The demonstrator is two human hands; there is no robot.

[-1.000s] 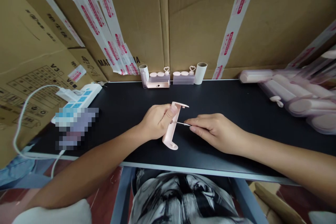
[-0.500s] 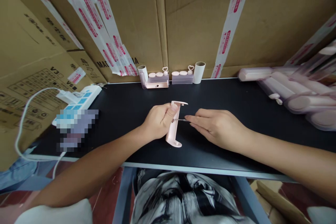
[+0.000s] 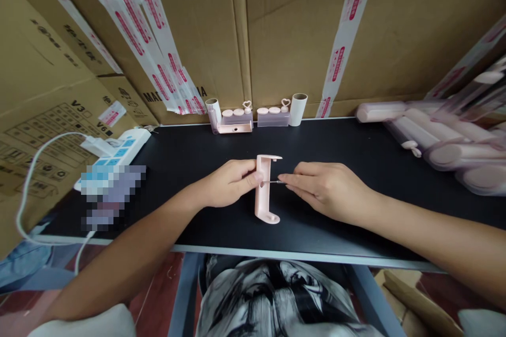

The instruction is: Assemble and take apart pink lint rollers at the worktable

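Above the black tabletop, my left hand (image 3: pixel 227 183) grips a pale pink plastic bracket (image 3: pixel 261 205) by its middle. The thumb lies on the inner face and the other fingers are partly hidden behind it. The bracket stands upright in view, its two short end arms pointing right. A small dark hole shows near the thumb. My right hand (image 3: pixel 326 188) is closed, pinching a thin metal screwdriver (image 3: pixel 272 182) whose handle the fingers hide. Its shaft points left and its tip meets the bracket at the hole.
Along the back edge stand pink pieces with round lids (image 3: pixel 238 112), a second pink bracket (image 3: pixel 236 128) and white tubes (image 3: pixel 298 110). Pink tubes in clear wrap (image 3: pixel 443 142) pile up at right. A white power strip (image 3: pixel 118 158) with a cable lies left; cardboard (image 3: pixel 292 26) walls the back.
The bracket has turned slightly more upright and shifted a little right. My left hand's grip has changed, with the thumb now lying flatter toward the hole. The right hand has hardly moved.
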